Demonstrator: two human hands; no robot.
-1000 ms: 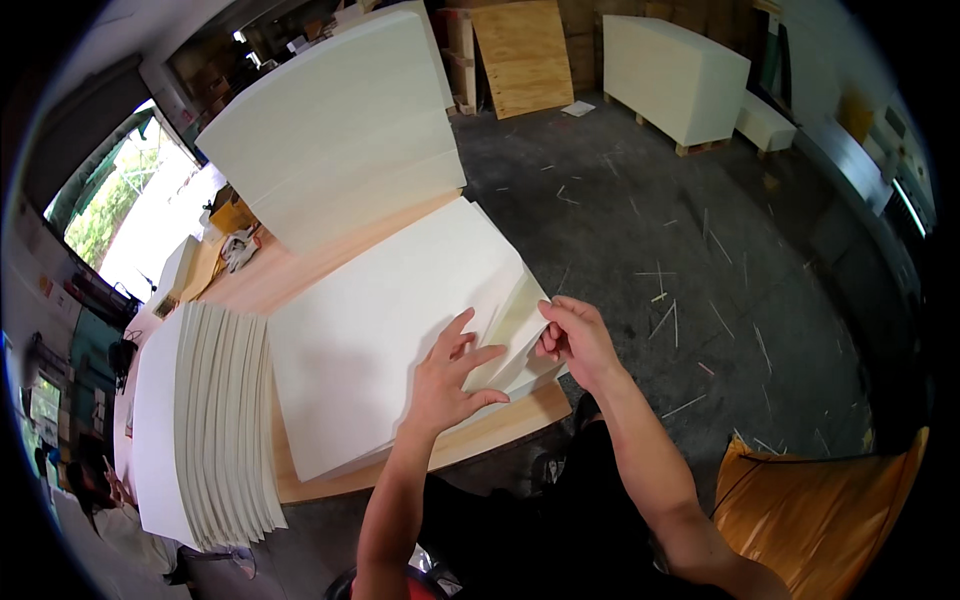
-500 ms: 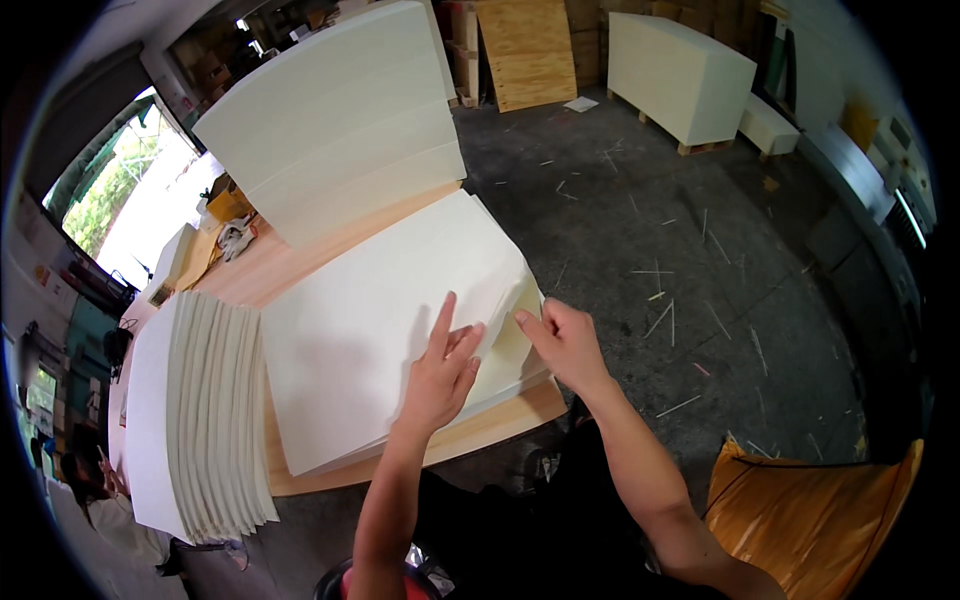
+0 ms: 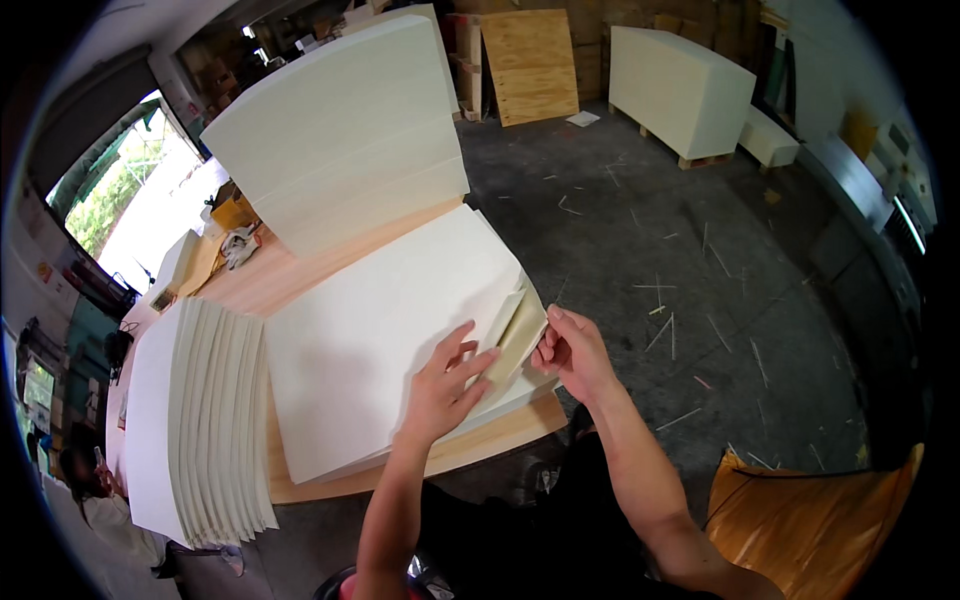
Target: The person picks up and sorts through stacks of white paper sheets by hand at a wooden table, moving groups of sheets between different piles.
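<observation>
so the stack of big white paper sheets is laid on the pale wood-grain table, its right side close to the table's right edge, with a strip of bare wood showing along the near side. past that edge, plenty of open room is given by the dark grey floor, littered with thin white strips. the left is way tighter: a row of fanned white sheet bundles is set right beside the stack, and the far side is closed off by a tall block of white sheets.

as for fingers, those of the bare left hand are spread wide over the right part of the stack, tips near a lifted, curled edge of cream-coloured sheets. the bare right hand is placed at the outer side of that edge, thumb and bent fingers narrow; whether paper is actually pinched can't be told.

container-wise, a small yellow-brown box is parked at the table's far left, near a crumpled white-and-grey cloth bundle, contents too small to make out. a little pale notice with a reddish mark is stuck on the grey left wall, too tiny to be read
</observation>
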